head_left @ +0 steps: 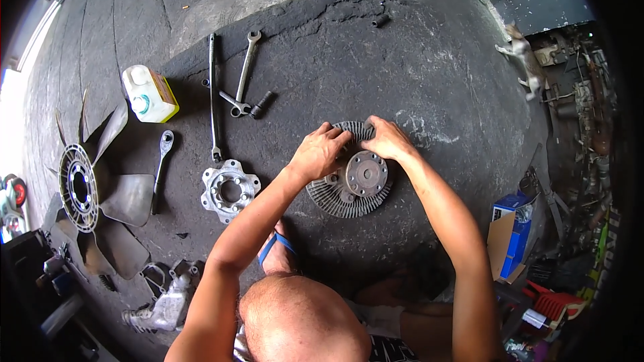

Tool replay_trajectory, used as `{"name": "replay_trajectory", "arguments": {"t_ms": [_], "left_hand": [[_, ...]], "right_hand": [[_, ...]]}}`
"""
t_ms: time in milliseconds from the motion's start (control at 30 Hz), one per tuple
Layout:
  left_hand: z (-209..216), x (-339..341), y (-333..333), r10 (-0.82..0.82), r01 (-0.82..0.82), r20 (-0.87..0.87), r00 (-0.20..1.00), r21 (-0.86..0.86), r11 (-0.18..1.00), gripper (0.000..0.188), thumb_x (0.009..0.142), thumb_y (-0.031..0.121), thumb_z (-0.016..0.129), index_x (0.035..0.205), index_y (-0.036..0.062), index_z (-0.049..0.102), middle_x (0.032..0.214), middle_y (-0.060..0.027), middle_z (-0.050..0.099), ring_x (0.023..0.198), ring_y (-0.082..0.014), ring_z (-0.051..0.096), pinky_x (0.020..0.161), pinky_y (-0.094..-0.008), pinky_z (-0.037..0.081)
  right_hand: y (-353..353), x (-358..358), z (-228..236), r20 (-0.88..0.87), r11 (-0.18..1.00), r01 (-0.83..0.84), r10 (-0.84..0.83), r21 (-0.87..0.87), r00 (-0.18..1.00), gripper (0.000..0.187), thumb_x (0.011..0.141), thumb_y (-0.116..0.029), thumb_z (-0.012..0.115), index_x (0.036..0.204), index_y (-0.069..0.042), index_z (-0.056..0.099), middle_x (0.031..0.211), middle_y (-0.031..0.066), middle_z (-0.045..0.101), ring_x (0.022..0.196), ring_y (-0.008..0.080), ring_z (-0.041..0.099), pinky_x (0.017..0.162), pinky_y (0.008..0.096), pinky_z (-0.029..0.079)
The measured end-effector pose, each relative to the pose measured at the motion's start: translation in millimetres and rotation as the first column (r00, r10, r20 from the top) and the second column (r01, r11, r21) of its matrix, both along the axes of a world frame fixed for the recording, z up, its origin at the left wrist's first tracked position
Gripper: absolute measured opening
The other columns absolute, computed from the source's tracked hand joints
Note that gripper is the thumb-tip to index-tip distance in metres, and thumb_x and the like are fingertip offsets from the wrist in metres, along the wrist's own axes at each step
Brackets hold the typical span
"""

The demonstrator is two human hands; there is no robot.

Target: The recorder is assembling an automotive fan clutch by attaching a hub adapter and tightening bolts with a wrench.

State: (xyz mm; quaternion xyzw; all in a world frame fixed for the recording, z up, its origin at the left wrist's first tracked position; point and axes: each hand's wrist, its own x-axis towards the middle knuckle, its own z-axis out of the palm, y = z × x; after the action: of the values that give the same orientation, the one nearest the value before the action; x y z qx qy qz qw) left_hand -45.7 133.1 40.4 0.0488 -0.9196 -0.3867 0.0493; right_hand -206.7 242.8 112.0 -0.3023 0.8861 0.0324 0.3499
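Note:
A round, finned metal fan clutch (355,208) lies on the dark floor in front of me, its bolt-holed flange (367,174) facing up. My left hand (320,152) grips the far left of its rim, with the fingers curled over the fins. On the far right of the same rim, my right hand (388,139) is closed with thumb and fingers near the edge. The undersides of both hands are hidden. A silver hub with several bolts (230,191) rests to the left, beside my left forearm.
Further left are a large fan (131,198), a ratchet (162,164), a long bar (213,100), a combination wrench (247,67) and a plastic jug (149,94). A metal housing (168,302) lies near left. At right are a cat (526,60), machinery and a blue box (515,245).

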Motion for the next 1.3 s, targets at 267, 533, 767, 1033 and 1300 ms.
{"name": "replay_trajectory", "arguments": {"t_ms": [267, 533, 767, 1033, 1300], "left_hand": [[-1, 2, 5, 0.0, -0.013, -0.127, 0.992, -0.101, 0.995, 0.057, 0.072, 0.023, 0.079, 0.123, 0.0117, 0.057, 0.103, -0.0073, 0.069, 0.111, -0.031, 0.055, 0.097, -0.0474, 0.044], [0, 0, 2, 0.006, -0.006, -0.055, 0.998, -0.005, 1.0, 0.052, 0.075, 0.021, 0.077, 0.123, 0.012, 0.057, 0.108, -0.0093, 0.069, 0.112, -0.0333, 0.057, 0.096, -0.0488, 0.044], [-11, 1, 1, 0.08, -0.08, -0.007, 0.997, 0.028, 0.996, 0.05, 0.075, 0.022, 0.078, 0.12, 0.0122, 0.058, 0.107, -0.0079, 0.069, 0.111, -0.0316, 0.057, 0.095, -0.0475, 0.045], [-10, 0, 6, 0.093, -0.093, -0.007, 0.996, -0.008, 0.996, 0.044, 0.076, 0.022, 0.076, 0.116, 0.0127, 0.06, 0.105, -0.0078, 0.07, 0.108, -0.0315, 0.058, 0.093, -0.0465, 0.046], [-11, -3, 9, 0.057, -0.056, -0.03, 0.998, 0.043, 0.998, 0.043, 0.074, 0.019, 0.076, 0.114, 0.0128, 0.063, 0.107, -0.0098, 0.068, 0.111, -0.0313, 0.059, 0.096, -0.0453, 0.046]], "right_hand": [[3, -5, -10, 0.016, 0.999, 0.044, -0.045, 0.022, 0.999, 0.057, 0.088, -0.031, 0.071, 0.136, -0.004, 0.054, 0.132, 0.0203, 0.062, 0.124, 0.0364, 0.058, 0.103, 0.0459, 0.047], [-4, 6, 5, -0.03, 0.999, 0.036, -0.035, 0.017, 0.999, 0.054, 0.088, -0.026, 0.069, 0.133, -0.002, 0.052, 0.128, 0.025, 0.062, 0.123, 0.0389, 0.058, 0.102, 0.0478, 0.048], [-1, -2, -12, -0.014, 0.997, 0.055, -0.055, 0.045, 0.998, 0.055, 0.09, -0.027, 0.068, 0.136, -0.002, 0.05, 0.131, 0.0245, 0.06, 0.125, 0.0383, 0.057, 0.104, 0.048, 0.046], [0, -5, -23, 0.016, 0.998, 0.035, -0.036, 0.051, 0.999, 0.065, 0.089, -0.028, 0.07, 0.143, -0.003, 0.044, 0.136, 0.024, 0.057, 0.13, 0.0367, 0.054, 0.108, 0.0451, 0.044], [2, -11, -24, -0.054, 0.995, 0.027, -0.022, 0.099, 0.998, 0.057, 0.088, -0.027, 0.071, 0.133, 0.001, 0.051, 0.133, 0.0241, 0.059, 0.127, 0.0385, 0.056, 0.105, 0.0466, 0.046]]}}
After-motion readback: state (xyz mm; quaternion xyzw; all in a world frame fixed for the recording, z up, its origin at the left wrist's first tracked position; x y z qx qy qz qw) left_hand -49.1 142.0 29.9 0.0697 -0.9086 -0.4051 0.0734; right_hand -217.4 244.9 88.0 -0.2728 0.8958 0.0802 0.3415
